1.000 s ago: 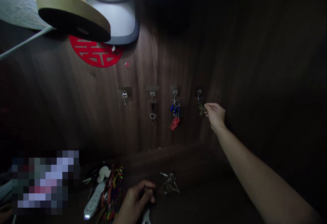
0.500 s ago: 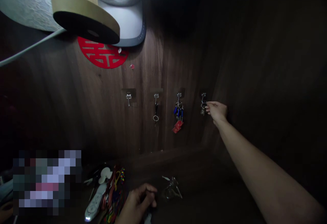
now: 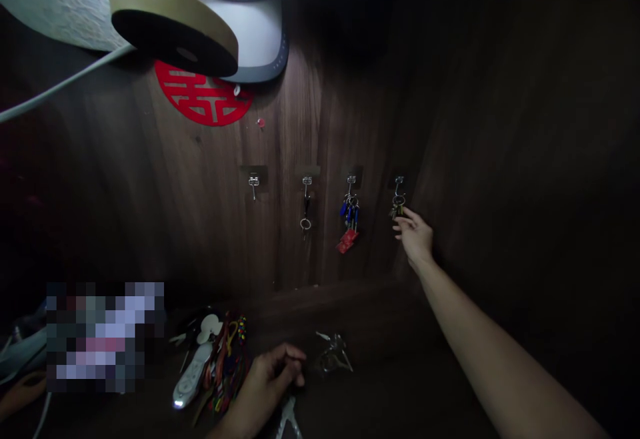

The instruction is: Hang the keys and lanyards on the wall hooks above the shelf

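Note:
Several small metal hooks line a dark wooden back panel. On the rightmost hook [image 3: 399, 183] hangs a key bunch [image 3: 397, 208]. My right hand [image 3: 415, 235] is just below and right of it, fingers loosely apart, fingertips near the keys but not gripping them. The hook to its left carries a bunch with blue tags and a red tag [image 3: 349, 220]. Another hook holds a black strap with a ring [image 3: 305, 214], and the leftmost hook [image 3: 254, 184] is bare. My left hand [image 3: 273, 375] rests curled on the shelf, beside a loose key bunch [image 3: 333, 353].
A white remote [image 3: 191, 377], coloured lanyards [image 3: 227, 359] and small items lie on the shelf at lower left. A red paper cut [image 3: 203, 97] is stuck on the panel. A round wooden lamp base [image 3: 173, 22] and a grey tray [image 3: 260, 39] sit overhead. The right side wall is close.
My right hand has let go of the key bunch on the rightmost hook, opened, and dropped slightly below it. The keys now hang free. My left hand has barely moved.

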The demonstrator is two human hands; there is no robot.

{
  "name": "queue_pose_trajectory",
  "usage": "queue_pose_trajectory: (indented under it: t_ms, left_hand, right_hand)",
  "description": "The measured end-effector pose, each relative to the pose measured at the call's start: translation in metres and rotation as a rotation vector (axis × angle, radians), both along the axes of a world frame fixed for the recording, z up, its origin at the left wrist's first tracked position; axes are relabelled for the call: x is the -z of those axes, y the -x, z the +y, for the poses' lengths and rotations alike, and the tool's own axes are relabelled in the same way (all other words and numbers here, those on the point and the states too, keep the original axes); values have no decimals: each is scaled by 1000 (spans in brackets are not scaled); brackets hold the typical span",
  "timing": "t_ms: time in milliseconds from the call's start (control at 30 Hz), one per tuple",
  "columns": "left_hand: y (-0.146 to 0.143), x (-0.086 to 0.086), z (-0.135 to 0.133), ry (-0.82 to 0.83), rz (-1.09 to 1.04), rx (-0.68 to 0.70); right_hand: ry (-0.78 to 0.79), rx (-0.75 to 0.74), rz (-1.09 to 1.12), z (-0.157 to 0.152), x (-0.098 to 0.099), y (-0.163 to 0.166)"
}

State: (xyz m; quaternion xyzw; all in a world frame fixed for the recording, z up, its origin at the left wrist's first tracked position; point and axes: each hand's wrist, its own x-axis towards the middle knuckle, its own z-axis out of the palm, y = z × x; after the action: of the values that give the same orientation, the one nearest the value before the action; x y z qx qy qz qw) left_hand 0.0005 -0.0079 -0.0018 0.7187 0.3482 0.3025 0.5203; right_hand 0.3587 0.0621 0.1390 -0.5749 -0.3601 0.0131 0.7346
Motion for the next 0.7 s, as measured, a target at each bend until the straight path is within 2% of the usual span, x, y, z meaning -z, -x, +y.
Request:
queue_pose_trajectory:
  t_ms: [200, 367, 567, 700]
  left_hand:
    - [2, -7, -4, -12, 20, 4]
    - [3, -12, -7, -20, 40, 15]
    - [4, -10, -8, -13, 57, 40]
    - [4, -10, -9, -65, 100, 40]
  right_hand:
    - [28, -93, -6, -13, 32, 20]
    - [119, -215, -13, -28, 68, 44]
    - [284, -392, -45, -51, 112, 78]
    - [420, -579, -168, -69, 124, 103]
